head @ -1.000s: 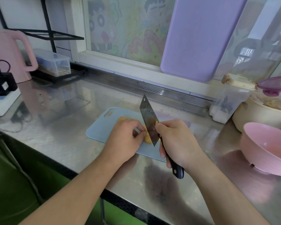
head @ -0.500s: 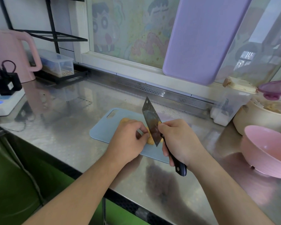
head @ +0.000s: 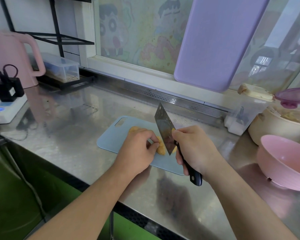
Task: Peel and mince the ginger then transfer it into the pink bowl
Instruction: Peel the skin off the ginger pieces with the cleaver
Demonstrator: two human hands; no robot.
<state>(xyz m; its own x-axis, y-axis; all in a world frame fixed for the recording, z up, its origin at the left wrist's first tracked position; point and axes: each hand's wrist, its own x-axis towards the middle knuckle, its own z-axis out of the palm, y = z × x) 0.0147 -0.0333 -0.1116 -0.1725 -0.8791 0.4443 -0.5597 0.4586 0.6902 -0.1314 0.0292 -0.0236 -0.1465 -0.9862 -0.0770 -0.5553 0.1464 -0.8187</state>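
We are pinning the knobbly yellow peeled ginger point(head: 160, 147) on the pale blue plastic cutting board point(head: 111, 139) with our left hand point(head: 137, 149), fingertips curled on it. Our right hand point(head: 194, 149) is gripping the black-handled steel cleaver point(head: 164, 129) — blade beside those fingertips. A slip risks nicking them — or the ginger rolling. The empty pink bowl point(head: 284, 163) is waiting well apart.

Steel counter point(head: 73, 135) bears cutting board point(head: 111, 141), pink bowl point(head: 284, 163).
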